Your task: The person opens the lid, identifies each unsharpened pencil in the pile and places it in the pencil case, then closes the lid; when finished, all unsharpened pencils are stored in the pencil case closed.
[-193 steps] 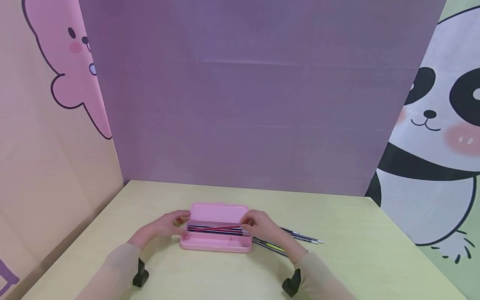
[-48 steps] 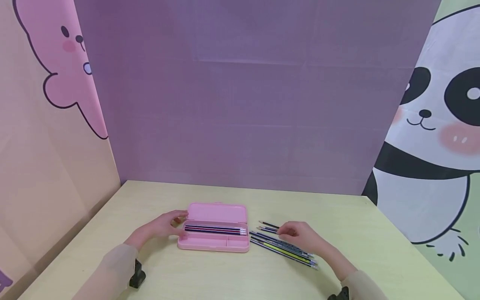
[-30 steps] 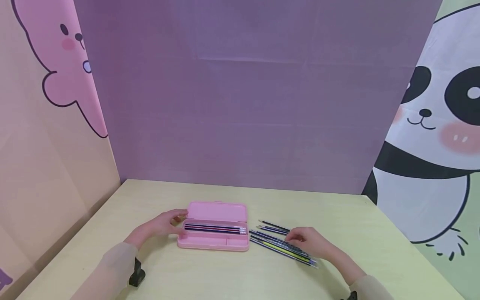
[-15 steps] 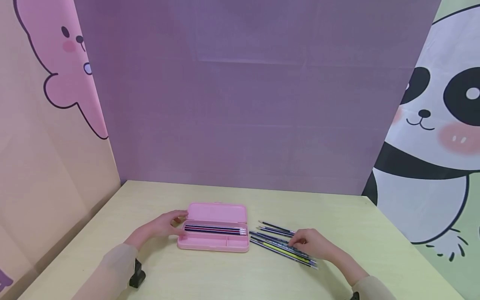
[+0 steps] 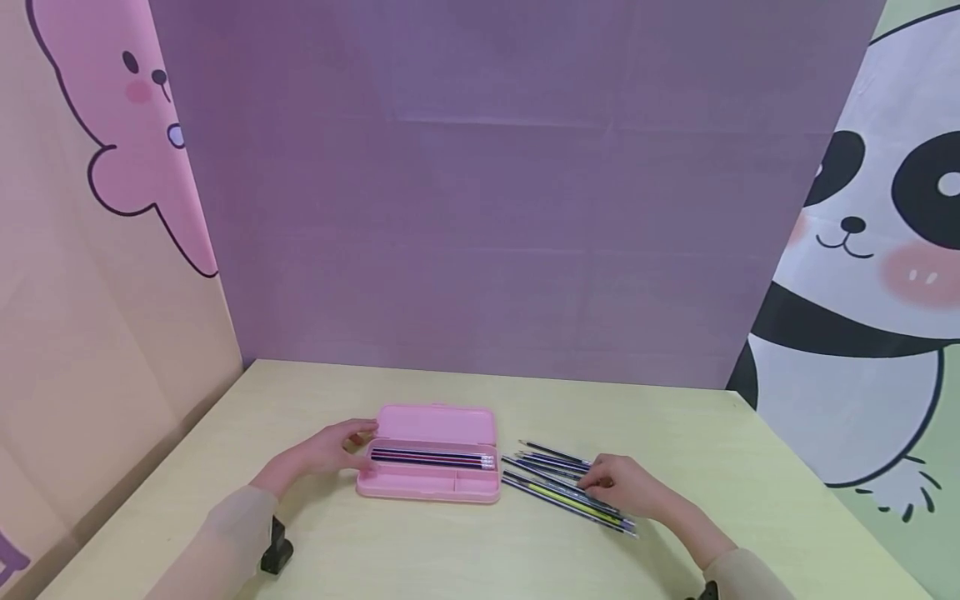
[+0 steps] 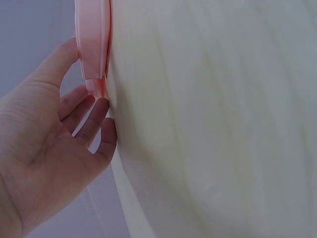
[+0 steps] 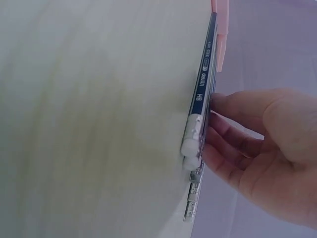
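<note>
A pink pencil case [image 5: 408, 483] lies opened out on the table, its lid [image 5: 435, 425] folded back. Several dark and red pencils [image 5: 427, 457] fill one compartment, eraser ends to the right. My left hand [image 5: 326, 450] rests at the case's left end; in the left wrist view the thumb touches the case and the relaxed fingers lie by its hinge side. To the right, several loose pencils [image 5: 570, 500] lie slanted, mostly dark, one yellow-green. Over them my right hand [image 5: 626, 486] pinches a dark pencil with thumb and curled fingers; the fingertips are partly hidden behind pencils [image 7: 198, 99] in the right wrist view.
The light wooden table [image 5: 420, 550] ends at a purple backdrop [image 5: 480, 208]. A smaller compartment sits at the right of the case's near tray. Black wrist cameras [image 5: 277, 550] are strapped on both sleeves.
The red pencil that my right hand held now lies in the case. My right hand moved right to the loose pencils, where one has just shifted toward the far ones. My left hand has stayed.
</note>
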A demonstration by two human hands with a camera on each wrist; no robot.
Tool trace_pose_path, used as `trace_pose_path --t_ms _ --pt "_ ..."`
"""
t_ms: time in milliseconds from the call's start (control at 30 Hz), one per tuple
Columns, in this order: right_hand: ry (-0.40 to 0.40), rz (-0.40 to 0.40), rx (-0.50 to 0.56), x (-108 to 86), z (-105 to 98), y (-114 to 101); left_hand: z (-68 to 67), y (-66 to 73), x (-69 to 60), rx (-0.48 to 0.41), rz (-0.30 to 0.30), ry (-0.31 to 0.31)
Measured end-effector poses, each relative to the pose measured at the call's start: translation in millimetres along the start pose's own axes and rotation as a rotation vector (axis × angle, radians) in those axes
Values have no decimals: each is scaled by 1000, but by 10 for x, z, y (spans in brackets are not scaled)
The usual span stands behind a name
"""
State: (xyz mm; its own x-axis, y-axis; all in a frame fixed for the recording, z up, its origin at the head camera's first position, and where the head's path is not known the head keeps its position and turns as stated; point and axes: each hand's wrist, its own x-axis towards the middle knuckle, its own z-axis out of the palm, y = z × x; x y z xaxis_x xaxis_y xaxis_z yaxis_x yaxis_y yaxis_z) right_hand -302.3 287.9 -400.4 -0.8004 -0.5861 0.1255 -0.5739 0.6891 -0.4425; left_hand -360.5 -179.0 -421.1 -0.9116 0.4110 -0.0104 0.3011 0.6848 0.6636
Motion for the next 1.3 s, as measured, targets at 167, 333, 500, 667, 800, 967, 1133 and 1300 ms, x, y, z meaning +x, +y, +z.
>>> trace_pose_path --t_ms 167,333,500,667,800,967,1133,1300 --pt "-6 9 1 13 3 43 -7 1 2 11 -9 -2" --pt "11 44 7 14 11 49 -7 -14 11 13 4 -2" --pt "33 63 -12 16 15 55 -15 -7 10 16 9 0" --pt "60 80 -20 27 32 61 -14 13 0 23 18 2" --pt "70 96 -26 26 46 50 -9 18 -13 24 31 -2" --pt "83 105 -23 24 55 50 -2 24 -11 10 17 1" --pt "102 110 1 24 37 48 -4 42 -23 18 22 -2" --pt "130 105 -38 29 -12 43 -11 62 -34 16 19 0"
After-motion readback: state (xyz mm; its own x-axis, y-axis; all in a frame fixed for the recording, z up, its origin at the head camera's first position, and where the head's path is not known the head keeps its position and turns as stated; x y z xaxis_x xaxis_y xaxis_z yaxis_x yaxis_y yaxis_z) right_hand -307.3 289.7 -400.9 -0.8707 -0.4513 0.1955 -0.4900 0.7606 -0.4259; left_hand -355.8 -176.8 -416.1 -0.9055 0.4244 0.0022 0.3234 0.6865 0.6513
